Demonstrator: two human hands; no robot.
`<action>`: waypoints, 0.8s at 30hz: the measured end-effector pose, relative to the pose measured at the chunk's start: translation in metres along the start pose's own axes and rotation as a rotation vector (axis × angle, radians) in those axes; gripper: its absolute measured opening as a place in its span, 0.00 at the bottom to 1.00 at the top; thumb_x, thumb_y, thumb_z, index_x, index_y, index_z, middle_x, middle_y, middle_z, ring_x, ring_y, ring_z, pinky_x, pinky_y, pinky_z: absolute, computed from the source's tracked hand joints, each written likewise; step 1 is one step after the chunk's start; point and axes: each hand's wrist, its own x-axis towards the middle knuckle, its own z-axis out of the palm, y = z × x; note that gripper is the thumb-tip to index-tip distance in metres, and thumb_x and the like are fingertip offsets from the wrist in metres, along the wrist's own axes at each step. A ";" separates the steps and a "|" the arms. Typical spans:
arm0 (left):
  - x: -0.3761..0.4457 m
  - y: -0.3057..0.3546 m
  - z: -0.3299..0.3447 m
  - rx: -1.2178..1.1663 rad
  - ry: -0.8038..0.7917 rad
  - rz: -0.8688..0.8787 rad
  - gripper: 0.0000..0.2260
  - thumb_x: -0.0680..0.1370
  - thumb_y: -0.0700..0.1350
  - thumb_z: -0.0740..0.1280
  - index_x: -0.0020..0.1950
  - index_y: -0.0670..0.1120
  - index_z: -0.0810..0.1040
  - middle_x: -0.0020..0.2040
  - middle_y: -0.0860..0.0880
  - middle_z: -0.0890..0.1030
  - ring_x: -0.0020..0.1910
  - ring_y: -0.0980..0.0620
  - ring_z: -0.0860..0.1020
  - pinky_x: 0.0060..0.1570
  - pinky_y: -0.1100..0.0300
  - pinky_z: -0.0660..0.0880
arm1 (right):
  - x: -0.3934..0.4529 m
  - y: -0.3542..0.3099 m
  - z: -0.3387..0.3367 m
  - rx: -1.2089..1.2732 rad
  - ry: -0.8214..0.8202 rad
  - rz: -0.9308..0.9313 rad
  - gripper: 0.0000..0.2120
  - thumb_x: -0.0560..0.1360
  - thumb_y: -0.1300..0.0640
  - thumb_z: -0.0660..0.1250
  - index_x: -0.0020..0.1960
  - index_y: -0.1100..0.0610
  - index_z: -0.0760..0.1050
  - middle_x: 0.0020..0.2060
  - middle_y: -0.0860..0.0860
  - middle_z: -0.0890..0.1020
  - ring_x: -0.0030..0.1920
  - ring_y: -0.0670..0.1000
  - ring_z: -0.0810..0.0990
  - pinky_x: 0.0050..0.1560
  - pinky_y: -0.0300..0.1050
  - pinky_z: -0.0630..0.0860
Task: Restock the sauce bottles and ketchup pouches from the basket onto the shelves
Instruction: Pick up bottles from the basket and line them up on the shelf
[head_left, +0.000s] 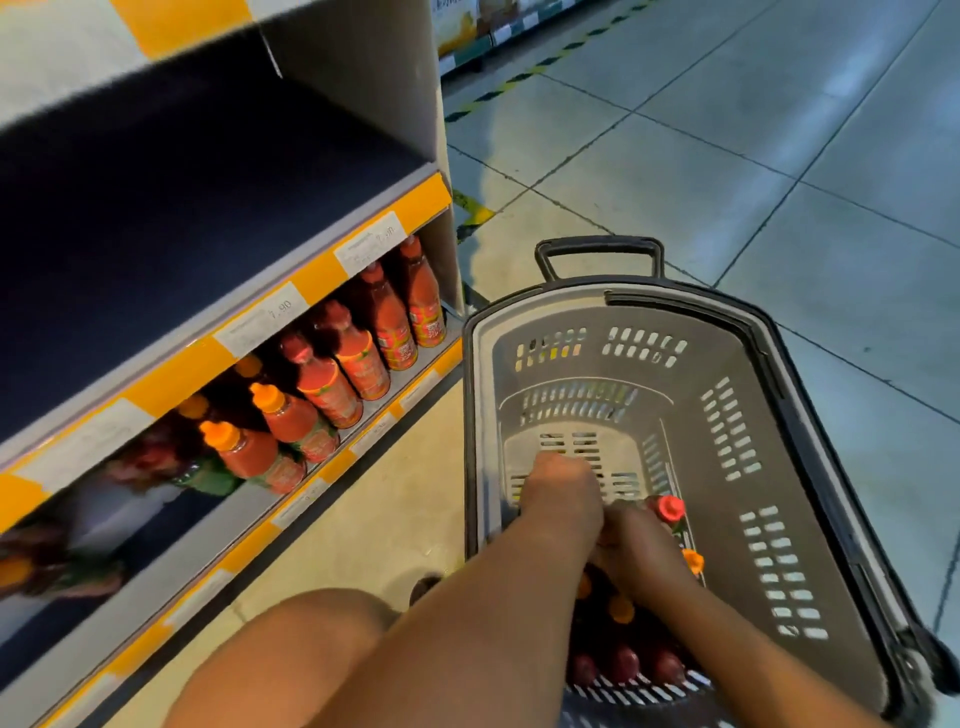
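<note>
A grey wheeled basket (810, 467) stands on the floor beside the shelves. Several sauce bottles lie at its near end, showing orange caps (621, 609) and dark red bodies. Both my hands are down inside it. My right hand (641, 553) grips a red-capped sauce bottle (670, 508) whose cap sticks out past my fingers. My left hand (561, 493) reaches toward the basket floor just left of it, knuckles up, its fingers hidden. The lower shelf (363, 415) holds red-capped bottles (387, 317) at the right and orange-capped bottles (291, 415) in the middle. No ketchup pouch is clearly visible.
Above the stocked row is a dark upper shelf (182, 208) with yellow price strips along its edge. My knee (291, 654) is low between shelf and basket. The basket's pull handle (600, 249) points away from me. Tiled floor (779, 156) stretches right, another display behind.
</note>
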 end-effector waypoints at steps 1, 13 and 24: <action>-0.006 0.003 -0.009 -0.009 0.015 0.025 0.17 0.82 0.39 0.63 0.72 0.39 0.73 0.69 0.37 0.71 0.68 0.40 0.73 0.68 0.50 0.72 | -0.004 -0.001 -0.007 0.049 0.031 -0.022 0.06 0.67 0.51 0.71 0.44 0.45 0.80 0.37 0.42 0.81 0.42 0.46 0.81 0.41 0.44 0.78; -0.136 0.021 -0.144 -0.461 0.389 0.102 0.09 0.79 0.39 0.65 0.56 0.42 0.82 0.57 0.41 0.81 0.55 0.40 0.80 0.54 0.51 0.79 | -0.090 -0.069 -0.139 0.408 0.502 -0.037 0.08 0.71 0.58 0.79 0.44 0.47 0.84 0.36 0.44 0.85 0.39 0.48 0.84 0.38 0.47 0.77; -0.340 -0.106 -0.266 -0.635 0.727 0.246 0.12 0.79 0.38 0.63 0.45 0.50 0.84 0.37 0.46 0.83 0.35 0.46 0.82 0.34 0.51 0.81 | -0.158 -0.232 -0.226 0.496 0.560 -0.379 0.04 0.69 0.53 0.78 0.43 0.49 0.85 0.36 0.47 0.86 0.40 0.53 0.86 0.45 0.54 0.84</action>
